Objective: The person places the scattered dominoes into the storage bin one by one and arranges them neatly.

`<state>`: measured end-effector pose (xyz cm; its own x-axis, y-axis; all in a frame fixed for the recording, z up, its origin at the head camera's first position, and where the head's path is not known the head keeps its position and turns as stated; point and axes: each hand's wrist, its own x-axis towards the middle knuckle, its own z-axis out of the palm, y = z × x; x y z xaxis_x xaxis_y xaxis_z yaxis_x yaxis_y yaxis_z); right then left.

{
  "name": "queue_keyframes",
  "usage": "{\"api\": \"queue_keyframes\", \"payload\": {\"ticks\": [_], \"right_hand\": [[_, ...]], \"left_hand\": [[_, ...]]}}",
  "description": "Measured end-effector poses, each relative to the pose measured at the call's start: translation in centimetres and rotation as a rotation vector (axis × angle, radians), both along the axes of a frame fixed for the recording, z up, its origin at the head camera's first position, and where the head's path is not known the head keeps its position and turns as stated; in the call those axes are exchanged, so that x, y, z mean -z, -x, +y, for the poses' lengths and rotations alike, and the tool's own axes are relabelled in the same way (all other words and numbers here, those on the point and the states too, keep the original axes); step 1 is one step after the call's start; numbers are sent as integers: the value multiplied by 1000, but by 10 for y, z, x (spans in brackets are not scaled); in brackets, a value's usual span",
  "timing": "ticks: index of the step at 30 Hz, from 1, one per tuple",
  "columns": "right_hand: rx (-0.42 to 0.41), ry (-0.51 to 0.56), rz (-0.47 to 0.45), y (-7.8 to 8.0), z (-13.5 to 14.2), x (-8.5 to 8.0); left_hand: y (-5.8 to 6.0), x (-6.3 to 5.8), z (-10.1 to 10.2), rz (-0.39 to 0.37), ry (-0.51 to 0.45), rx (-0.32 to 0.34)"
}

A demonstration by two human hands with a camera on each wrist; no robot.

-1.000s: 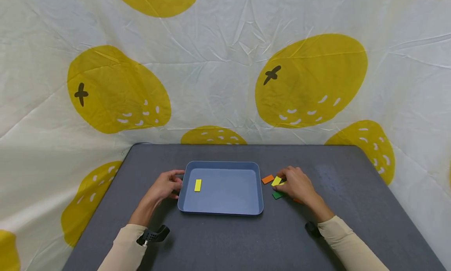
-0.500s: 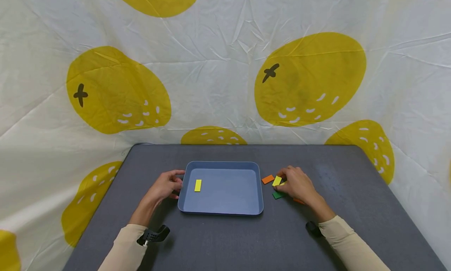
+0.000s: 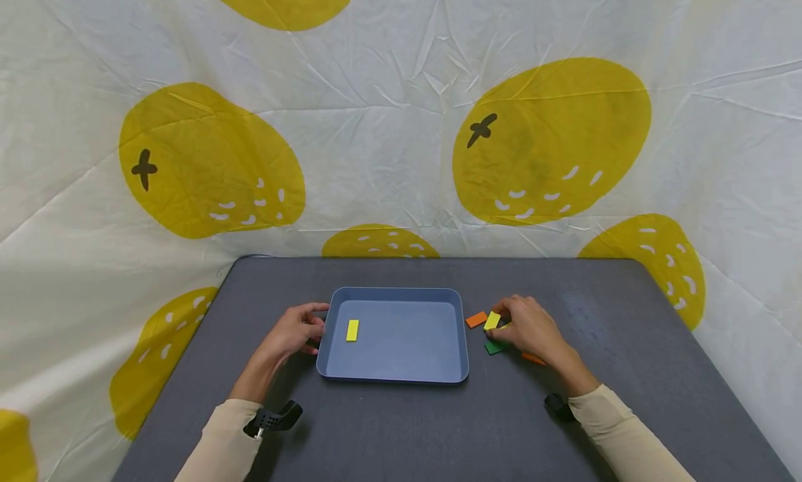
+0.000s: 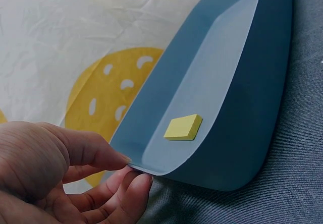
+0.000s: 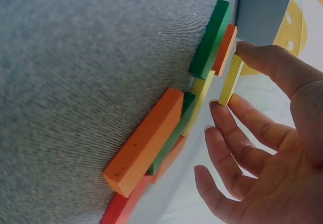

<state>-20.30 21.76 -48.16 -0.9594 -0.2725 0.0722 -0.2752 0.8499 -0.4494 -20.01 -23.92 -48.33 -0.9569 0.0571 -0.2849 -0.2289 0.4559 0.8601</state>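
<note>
Between thumb and fingertips, my right hand (image 3: 529, 329) pinches a small yellow block (image 5: 231, 80) by its two ends, just right of the tray. Beneath and around that hand are loose blocks: an orange block (image 3: 476, 319), a green block (image 3: 493, 347), another yellow block (image 5: 198, 100) and a red block (image 5: 123, 204); the hand partly hides them in the head view. The blue-grey tray (image 3: 407, 343) lies flat in the middle of the table. My left hand (image 3: 297, 331) holds its left rim, thumb and fingers at the edge. One yellow block (image 3: 352, 330) lies inside the tray, toward its left side.
Dark grey fabric covers the table (image 3: 401, 426). Behind it hangs a white curtain (image 3: 376, 154) printed with large yellow fruit. A black strap (image 3: 276, 418) circles each wrist.
Barely anything differs: both hands stay in place, the right one still pinching the yellow block. The tray and the block inside it have not moved.
</note>
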Motion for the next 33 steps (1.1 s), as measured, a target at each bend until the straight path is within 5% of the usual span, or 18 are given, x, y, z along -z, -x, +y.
{"api": "queue_keyframes", "payload": {"ticks": [33], "right_hand": [[-46,28,39,-3,-24,-32]], "left_hand": [[-2,-4,-1,-8,-13,21]]}}
